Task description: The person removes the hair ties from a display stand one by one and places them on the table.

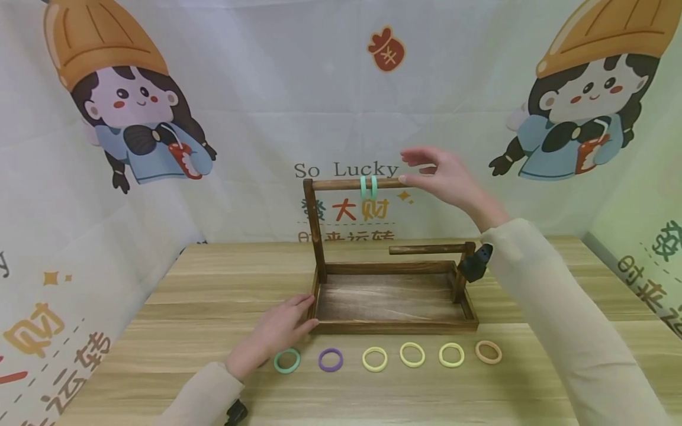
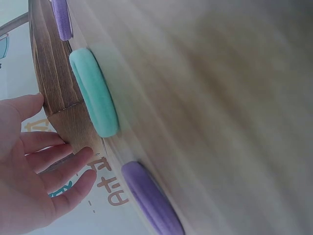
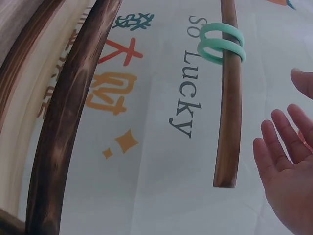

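Observation:
A dark wooden stand has a tray base and two horizontal rods. Two mint green rings, which look like soft hair ties, hang side by side on the upper rod; in the right wrist view these green rings sit away from the rod's free end. My right hand is beside that end, its fingers loosely extended and holding nothing. Against the tray's left end rests my left hand, touching the wood with spread fingers. A green ring and a purple ring lie near it.
Along the front of the stand lie a green ring, a purple ring, three yellow rings and an orange ring. The lower rod juts left from a short right post. A printed cloth hangs behind the table.

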Demonstrator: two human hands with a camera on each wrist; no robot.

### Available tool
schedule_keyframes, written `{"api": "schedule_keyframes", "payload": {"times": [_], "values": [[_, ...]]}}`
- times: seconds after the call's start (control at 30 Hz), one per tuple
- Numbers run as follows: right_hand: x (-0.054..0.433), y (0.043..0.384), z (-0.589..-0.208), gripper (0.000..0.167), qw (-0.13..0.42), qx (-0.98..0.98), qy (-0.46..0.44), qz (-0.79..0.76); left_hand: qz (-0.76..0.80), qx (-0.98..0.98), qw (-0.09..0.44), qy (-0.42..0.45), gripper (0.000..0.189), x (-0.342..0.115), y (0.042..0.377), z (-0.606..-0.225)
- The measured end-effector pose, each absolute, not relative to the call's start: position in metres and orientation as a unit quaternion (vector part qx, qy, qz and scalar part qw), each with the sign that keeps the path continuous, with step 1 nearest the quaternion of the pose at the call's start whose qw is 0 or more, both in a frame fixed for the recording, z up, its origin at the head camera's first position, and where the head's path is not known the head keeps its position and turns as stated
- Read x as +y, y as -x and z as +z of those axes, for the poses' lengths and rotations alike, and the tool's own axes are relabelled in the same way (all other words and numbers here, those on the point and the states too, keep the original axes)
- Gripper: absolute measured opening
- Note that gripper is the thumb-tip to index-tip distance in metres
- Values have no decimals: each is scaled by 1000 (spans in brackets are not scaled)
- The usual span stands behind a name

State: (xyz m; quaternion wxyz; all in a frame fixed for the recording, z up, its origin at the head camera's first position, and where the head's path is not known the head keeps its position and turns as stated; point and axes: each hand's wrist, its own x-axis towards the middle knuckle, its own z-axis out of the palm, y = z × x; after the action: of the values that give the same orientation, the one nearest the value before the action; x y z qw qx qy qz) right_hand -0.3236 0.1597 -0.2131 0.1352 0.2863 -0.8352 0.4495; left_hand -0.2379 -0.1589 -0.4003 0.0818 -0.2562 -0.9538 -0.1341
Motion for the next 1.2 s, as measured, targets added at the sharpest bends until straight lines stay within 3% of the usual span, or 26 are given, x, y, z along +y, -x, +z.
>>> {"api": "schedule_keyframes", "payload": {"times": [1.2], "values": [[118, 344, -222, 50, 70, -900, -290, 316, -134, -952, 84, 261, 51, -158, 236, -398]]}}
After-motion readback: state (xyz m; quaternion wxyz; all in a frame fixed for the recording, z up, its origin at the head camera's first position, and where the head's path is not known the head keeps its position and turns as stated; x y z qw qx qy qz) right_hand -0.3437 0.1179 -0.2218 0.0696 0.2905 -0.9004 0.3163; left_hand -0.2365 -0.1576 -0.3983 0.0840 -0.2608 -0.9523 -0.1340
